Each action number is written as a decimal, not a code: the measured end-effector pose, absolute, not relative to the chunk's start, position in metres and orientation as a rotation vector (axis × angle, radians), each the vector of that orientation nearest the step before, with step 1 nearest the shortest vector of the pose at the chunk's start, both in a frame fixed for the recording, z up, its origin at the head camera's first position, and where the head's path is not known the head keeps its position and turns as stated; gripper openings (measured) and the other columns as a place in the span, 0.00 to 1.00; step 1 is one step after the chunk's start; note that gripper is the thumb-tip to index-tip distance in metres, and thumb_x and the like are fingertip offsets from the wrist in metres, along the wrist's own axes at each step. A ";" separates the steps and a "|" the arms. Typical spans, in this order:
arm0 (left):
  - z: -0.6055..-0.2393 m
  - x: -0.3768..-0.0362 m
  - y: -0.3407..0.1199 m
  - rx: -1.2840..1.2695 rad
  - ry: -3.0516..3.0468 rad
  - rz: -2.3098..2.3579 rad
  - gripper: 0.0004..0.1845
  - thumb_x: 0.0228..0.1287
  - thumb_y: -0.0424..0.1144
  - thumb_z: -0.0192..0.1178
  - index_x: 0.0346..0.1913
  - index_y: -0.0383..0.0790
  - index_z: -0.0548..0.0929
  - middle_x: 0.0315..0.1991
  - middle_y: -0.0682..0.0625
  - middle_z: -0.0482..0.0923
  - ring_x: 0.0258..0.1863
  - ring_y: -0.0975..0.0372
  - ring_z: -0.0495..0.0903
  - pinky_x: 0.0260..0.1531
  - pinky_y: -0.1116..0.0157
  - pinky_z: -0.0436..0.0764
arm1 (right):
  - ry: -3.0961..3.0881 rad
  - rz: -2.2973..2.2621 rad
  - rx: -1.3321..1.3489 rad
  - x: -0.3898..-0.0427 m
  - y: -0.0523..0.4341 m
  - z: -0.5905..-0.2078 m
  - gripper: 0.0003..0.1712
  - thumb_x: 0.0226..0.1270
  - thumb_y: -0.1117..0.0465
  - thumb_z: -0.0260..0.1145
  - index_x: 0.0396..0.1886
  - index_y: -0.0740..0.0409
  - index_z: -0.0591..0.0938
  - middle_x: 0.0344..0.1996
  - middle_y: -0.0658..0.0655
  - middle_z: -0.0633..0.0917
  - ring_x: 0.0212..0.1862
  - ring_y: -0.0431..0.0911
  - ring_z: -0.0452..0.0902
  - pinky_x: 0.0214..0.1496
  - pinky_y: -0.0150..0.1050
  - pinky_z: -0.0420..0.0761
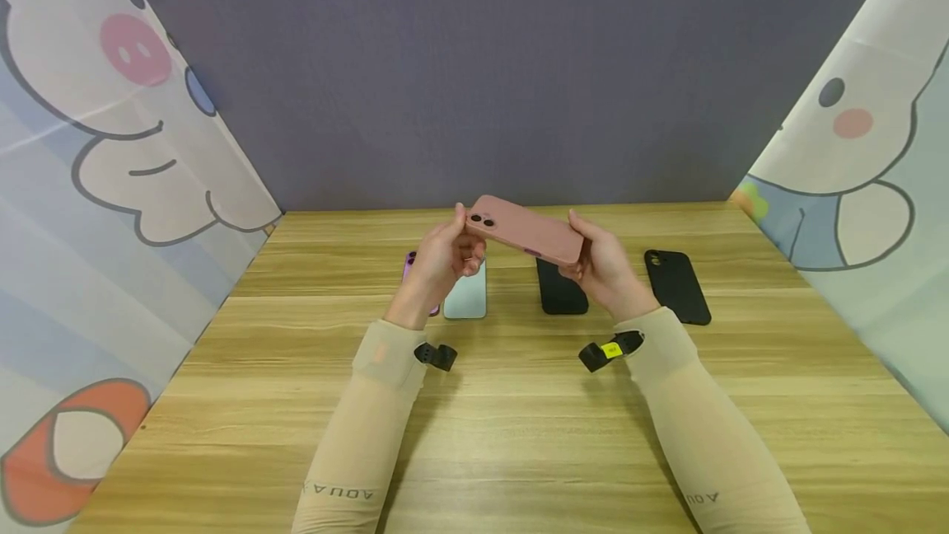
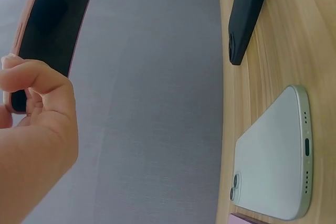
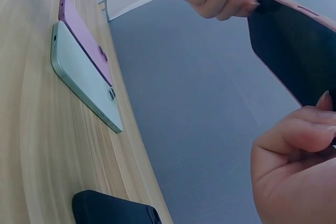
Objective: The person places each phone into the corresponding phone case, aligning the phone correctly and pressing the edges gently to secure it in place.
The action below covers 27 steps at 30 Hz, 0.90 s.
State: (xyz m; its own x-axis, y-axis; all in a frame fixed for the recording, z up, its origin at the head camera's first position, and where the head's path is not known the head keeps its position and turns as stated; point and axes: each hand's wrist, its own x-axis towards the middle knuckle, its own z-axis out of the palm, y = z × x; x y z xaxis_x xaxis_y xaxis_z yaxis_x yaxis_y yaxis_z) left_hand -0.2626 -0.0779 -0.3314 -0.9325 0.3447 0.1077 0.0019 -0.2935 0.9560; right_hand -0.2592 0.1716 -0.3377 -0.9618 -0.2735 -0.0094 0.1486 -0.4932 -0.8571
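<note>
Above the table, both hands hold a smartphone in a pink case, its back with two lenses facing up and tilted. The left hand pinches the camera end, thumb on top. At the other end, the right hand grips a corner between thumb and curled fingers. From below, the left wrist view shows the phone's dark screen inside the pink rim. Below lie a pale green phone and a purple phone, partly covered by the left hand in the head view. A black phone case lies beneath the right hand.
Another black phone case, with a camera cutout, lies to the right of the right hand. The wooden table meets a grey upright panel at the back. Cartoon-printed curtains flank both sides.
</note>
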 end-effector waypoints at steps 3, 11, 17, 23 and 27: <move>-0.330 -0.261 -0.076 0.452 1.723 2.319 0.30 0.81 0.60 0.38 0.36 0.41 0.82 0.22 0.51 0.76 0.18 0.63 0.68 0.20 0.69 0.69 | 1.429 -2.535 -0.179 -0.258 0.170 -0.337 0.21 0.83 0.48 0.49 0.36 0.53 0.83 0.18 0.49 0.83 0.16 0.40 0.63 0.21 0.32 0.60; -0.330 -0.260 -0.075 0.466 1.689 2.329 0.32 0.79 0.63 0.42 0.37 0.40 0.84 0.23 0.51 0.76 0.18 0.63 0.69 0.20 0.69 0.69 | 1.415 -2.559 -0.136 -0.257 0.165 -0.334 0.19 0.83 0.48 0.50 0.38 0.53 0.81 0.20 0.50 0.84 0.18 0.40 0.65 0.23 0.33 0.61; -0.329 -0.261 -0.073 0.476 1.724 2.278 0.27 0.79 0.57 0.49 0.40 0.34 0.81 0.24 0.50 0.76 0.20 0.64 0.71 0.21 0.69 0.69 | 1.472 -2.539 -0.164 -0.255 0.164 -0.335 0.21 0.84 0.48 0.49 0.36 0.52 0.82 0.21 0.49 0.83 0.18 0.40 0.64 0.23 0.32 0.63; -0.331 -0.260 -0.072 0.509 1.824 2.195 0.16 0.78 0.44 0.57 0.43 0.31 0.82 0.23 0.50 0.75 0.20 0.63 0.70 0.21 0.68 0.68 | 1.551 -2.485 -0.238 -0.254 0.160 -0.338 0.22 0.84 0.49 0.48 0.36 0.51 0.83 0.23 0.50 0.82 0.21 0.41 0.67 0.25 0.32 0.66; -0.331 -0.260 -0.072 0.508 1.834 2.221 0.15 0.78 0.44 0.57 0.40 0.34 0.83 0.23 0.50 0.75 0.20 0.63 0.70 0.22 0.68 0.68 | 1.557 -2.470 -0.266 -0.253 0.157 -0.338 0.23 0.84 0.49 0.49 0.35 0.52 0.85 0.23 0.51 0.83 0.21 0.41 0.69 0.25 0.32 0.69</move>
